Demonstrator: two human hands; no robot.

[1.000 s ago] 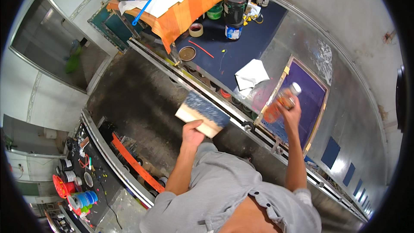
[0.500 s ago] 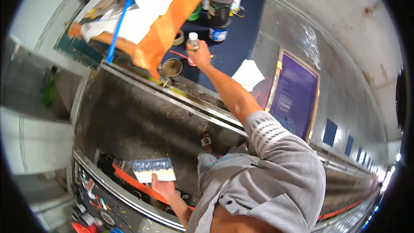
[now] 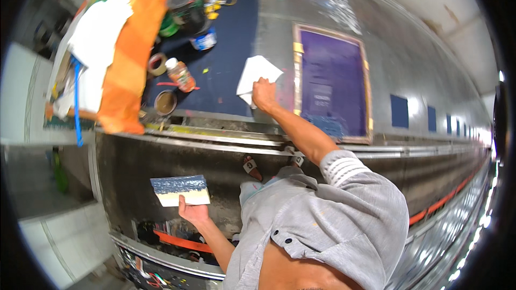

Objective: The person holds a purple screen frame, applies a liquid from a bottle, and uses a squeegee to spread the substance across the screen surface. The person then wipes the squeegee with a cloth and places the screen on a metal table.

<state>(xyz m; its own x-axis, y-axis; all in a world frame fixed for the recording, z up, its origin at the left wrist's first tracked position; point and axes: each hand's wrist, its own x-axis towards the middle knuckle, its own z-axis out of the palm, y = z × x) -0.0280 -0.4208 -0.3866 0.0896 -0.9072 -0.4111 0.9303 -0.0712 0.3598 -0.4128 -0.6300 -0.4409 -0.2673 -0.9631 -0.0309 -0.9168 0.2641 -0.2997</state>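
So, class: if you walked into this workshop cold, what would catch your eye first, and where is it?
Probably the purple printing screen in its wooden frame, lying on the long metal table. Just left of it, the person's right hand rests on a white cloth on the dark blue surface. Lower left, the left hand holds up a squeegee with a blue-stained edge.

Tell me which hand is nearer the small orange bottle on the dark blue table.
Right. The right hand rests on the white paper, to the right of the orange bottle. The left hand holds a squeegee low, well below the table.
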